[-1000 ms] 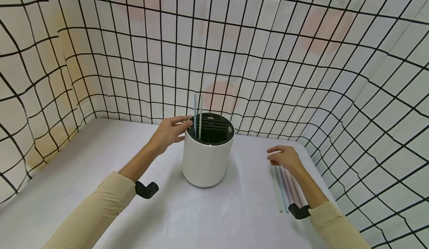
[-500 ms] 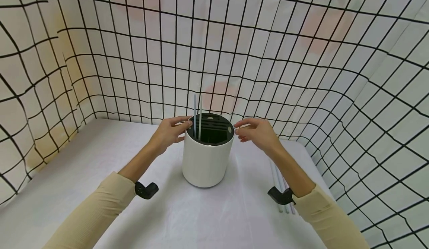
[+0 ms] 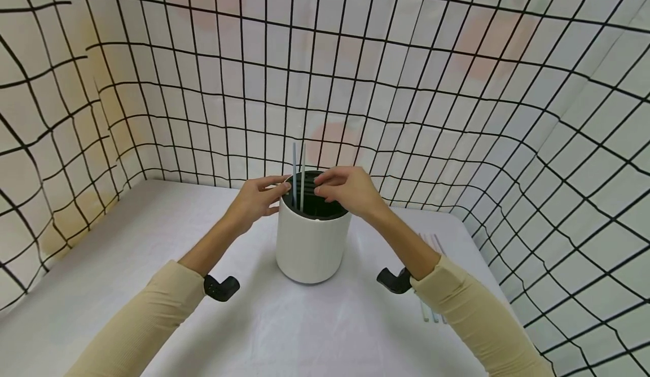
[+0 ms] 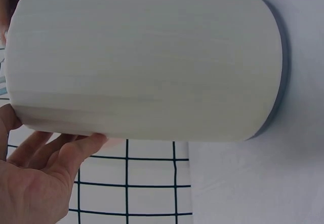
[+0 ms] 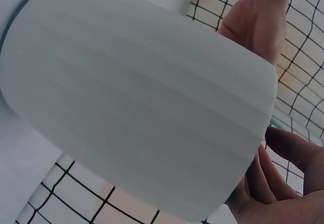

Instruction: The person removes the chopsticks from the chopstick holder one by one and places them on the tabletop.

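A white round utensil holder [image 3: 312,250] with a black slotted top stands upright on the table. A pale blue straw [image 3: 294,165] and a pale whitish straw [image 3: 303,176] rise from its left part. My left hand [image 3: 256,201] grips the left of the rim, thumb on top and fingers along the outer wall, as the left wrist view also shows. My right hand [image 3: 350,191] hovers over the right of the opening. Its fingers [image 5: 263,176] are bent, thumb apart from them, and I see nothing between them. The holder hides part of both hands in the wrist views.
Several pastel straws [image 3: 425,312] lie on the white cloth-covered table [image 3: 325,332] at the right, partly hidden under my right forearm. Black wire grid panels [image 3: 386,83] stand around the back and sides.
My right hand has moved left from above the lying straws to the holder's right rim, then over its opening. The left hand and the holder have stayed put.
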The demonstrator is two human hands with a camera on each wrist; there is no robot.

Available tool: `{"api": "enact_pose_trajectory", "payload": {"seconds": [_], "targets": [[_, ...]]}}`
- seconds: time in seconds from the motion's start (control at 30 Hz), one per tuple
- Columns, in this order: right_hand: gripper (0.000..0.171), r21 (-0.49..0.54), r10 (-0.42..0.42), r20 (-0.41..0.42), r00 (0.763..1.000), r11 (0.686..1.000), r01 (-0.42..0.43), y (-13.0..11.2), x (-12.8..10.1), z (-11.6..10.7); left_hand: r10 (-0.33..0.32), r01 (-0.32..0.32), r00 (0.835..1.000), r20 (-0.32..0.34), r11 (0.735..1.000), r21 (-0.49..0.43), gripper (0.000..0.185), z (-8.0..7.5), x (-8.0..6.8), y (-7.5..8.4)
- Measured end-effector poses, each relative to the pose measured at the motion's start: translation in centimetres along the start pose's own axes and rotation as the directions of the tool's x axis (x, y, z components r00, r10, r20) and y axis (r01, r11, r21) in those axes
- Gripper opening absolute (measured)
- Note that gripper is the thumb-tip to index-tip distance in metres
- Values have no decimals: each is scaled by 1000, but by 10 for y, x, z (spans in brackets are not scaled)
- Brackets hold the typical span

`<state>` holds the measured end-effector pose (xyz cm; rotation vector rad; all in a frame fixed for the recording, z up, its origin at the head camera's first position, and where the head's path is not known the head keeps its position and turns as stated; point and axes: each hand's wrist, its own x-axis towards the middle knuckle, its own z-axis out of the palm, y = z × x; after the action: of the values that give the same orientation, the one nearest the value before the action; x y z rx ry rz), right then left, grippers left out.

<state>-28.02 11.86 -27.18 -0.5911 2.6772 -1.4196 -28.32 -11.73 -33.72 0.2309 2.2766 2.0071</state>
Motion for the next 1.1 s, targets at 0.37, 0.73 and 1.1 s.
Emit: {"api": "enact_pose_trajectory", "payload": {"seconds": [0.37, 0.73, 1.1], "targets": [[18, -62, -22, -46, 999, 998, 19, -4, 12, 27, 9, -9, 1000, 0, 1000, -4, 47, -2, -2, 1], [15, -71, -58, -91, 994, 996, 52, -1, 11, 33, 3, -3, 1000, 4, 1000, -8, 46, 0, -1, 1], [17, 59, -13, -58, 998, 998, 16, -8, 3, 28, -5, 5, 1000, -2, 1000, 2, 47, 0, -1, 0]]}}
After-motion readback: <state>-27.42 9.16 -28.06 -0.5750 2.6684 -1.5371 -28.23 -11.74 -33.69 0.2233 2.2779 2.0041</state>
